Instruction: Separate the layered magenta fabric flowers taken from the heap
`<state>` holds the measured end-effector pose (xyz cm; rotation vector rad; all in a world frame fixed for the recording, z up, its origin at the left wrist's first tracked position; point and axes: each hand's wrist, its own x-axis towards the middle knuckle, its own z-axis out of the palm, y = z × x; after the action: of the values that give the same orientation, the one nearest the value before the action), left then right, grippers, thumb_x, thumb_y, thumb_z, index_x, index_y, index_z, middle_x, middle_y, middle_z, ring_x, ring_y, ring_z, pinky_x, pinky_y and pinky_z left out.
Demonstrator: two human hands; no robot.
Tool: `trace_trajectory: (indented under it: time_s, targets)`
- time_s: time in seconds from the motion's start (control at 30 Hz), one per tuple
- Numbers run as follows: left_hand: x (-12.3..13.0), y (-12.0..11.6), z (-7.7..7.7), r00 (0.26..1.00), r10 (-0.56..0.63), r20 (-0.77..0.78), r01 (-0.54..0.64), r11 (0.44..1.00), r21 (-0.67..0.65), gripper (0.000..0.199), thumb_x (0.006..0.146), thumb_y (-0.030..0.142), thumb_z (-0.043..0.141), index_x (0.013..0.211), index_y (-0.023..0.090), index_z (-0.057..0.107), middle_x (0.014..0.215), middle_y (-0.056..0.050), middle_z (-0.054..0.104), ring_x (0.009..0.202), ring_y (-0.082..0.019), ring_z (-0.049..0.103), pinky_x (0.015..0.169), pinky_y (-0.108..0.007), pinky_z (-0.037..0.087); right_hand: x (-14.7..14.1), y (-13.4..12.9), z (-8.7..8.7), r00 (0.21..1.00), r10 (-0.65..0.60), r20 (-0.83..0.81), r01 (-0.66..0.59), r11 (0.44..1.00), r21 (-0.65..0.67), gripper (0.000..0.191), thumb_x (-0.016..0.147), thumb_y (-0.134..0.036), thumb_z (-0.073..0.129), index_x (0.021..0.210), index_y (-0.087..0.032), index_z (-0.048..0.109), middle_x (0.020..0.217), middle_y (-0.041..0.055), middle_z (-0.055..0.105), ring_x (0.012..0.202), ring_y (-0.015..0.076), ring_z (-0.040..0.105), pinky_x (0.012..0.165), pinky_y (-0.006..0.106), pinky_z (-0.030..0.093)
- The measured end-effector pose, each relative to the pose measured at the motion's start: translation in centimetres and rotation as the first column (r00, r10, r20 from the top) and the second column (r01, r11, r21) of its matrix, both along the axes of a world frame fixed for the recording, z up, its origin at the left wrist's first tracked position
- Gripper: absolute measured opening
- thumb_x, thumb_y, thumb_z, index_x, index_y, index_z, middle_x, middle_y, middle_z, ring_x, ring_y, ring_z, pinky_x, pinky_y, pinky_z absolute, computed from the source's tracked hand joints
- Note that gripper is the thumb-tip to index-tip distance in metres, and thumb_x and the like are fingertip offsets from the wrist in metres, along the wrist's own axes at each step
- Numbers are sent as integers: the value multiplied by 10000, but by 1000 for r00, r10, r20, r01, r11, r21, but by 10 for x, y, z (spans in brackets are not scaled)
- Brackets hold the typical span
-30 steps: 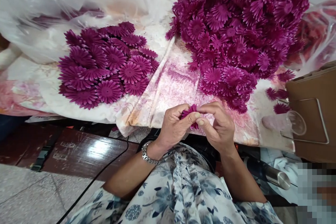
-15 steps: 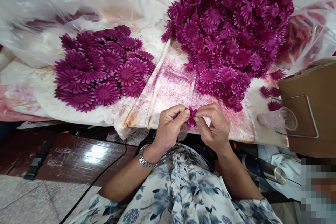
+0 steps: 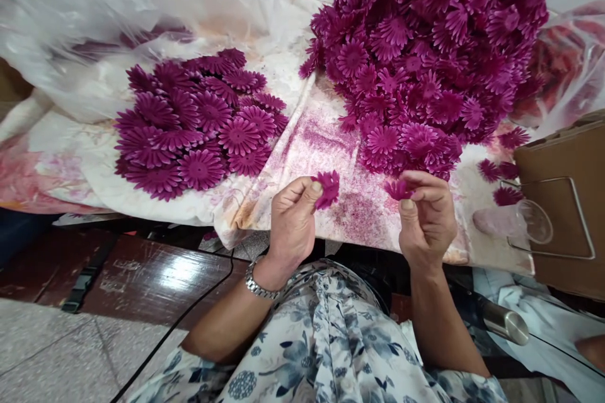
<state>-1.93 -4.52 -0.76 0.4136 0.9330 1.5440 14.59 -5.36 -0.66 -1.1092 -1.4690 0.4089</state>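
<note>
Between thumb and fingers, my left hand (image 3: 293, 221) pinches a small purple artificial flower (image 3: 328, 190) by its edge, just above the cloth. My right hand (image 3: 428, 217) is closed on another purple flower piece (image 3: 398, 189), seen nearly edge-on; its petals stick out to the left of my thumb. The two hands are apart, with stained cloth (image 3: 362, 214) showing between them. Past my right hand rises a large heap of purple flowers (image 3: 425, 56). To the left lies a lower pile of flat, stacked purple flowers (image 3: 201, 132).
A cardboard box (image 3: 567, 214) with a wire frame (image 3: 588, 227) stands at the right. Beside it lies a clear plastic cup (image 3: 501, 221) near several loose flowers (image 3: 508, 195). Plastic sheeting (image 3: 94, 6) covers the back left. A metal-ended flask (image 3: 508, 326) sits below the table edge.
My hands have moved apart, the right one going right. The purple flower material they held together is now in two pieces, one in each hand. The whole view has shifted slightly.
</note>
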Motion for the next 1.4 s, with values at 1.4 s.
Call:
trace_trajectory:
  time_s: [1.4]
  targets:
    - [0, -6, -1, 998, 47, -46, -41, 993, 113, 135, 604, 261, 789, 607, 192, 674, 601, 21, 545, 602, -94, 463, 607, -232, 405, -11, 5, -3, 1000, 7, 13, -4, 969, -248, 158, 858, -229, 531, 706, -186, 520, 601, -55, 391, 527, 64, 369, 506, 211, 328]
